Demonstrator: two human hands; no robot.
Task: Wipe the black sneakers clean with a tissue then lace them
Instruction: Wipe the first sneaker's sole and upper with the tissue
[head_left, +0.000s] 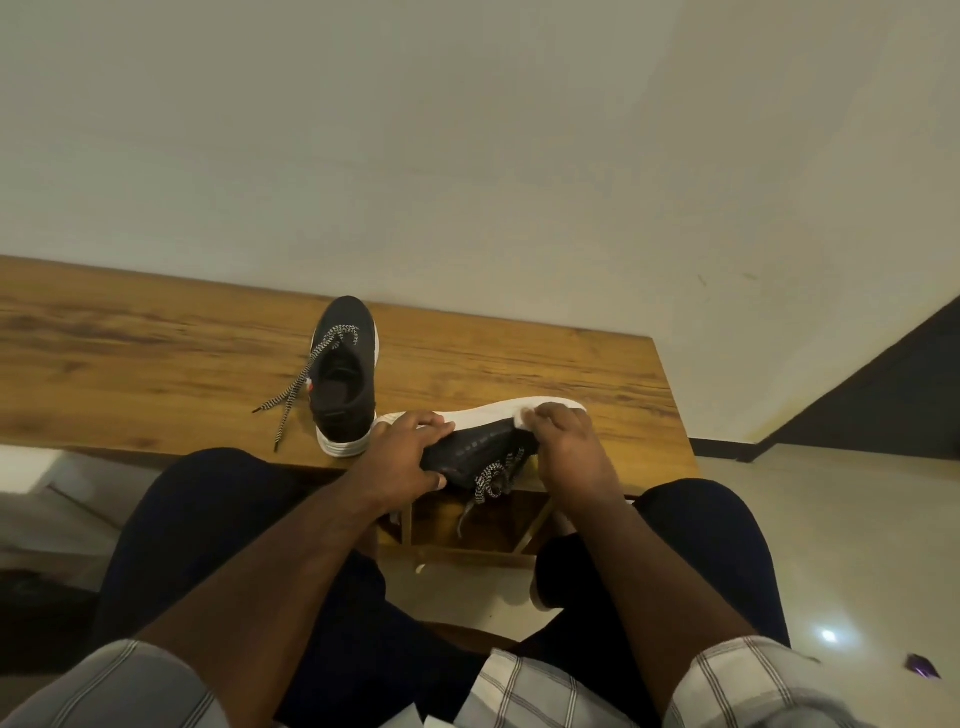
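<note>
Head view: I see the left hand (410, 457) gripping the heel of a black sneaker (480, 441) tipped on its side at the worktop (156, 353) edge. Right hand (563, 447) pinches a tissue (524, 420) against its white sole. Second sneaker (345, 374) stands upright just beside, laces loose.

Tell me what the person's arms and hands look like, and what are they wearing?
Both forearms are bare, and the left hand and right hand wear no gloves. I see no rings or watch. Short sleeves cover the upper arms: light grey-white cloth with thin dark check lines. The legs wear dark navy shorts.
</note>
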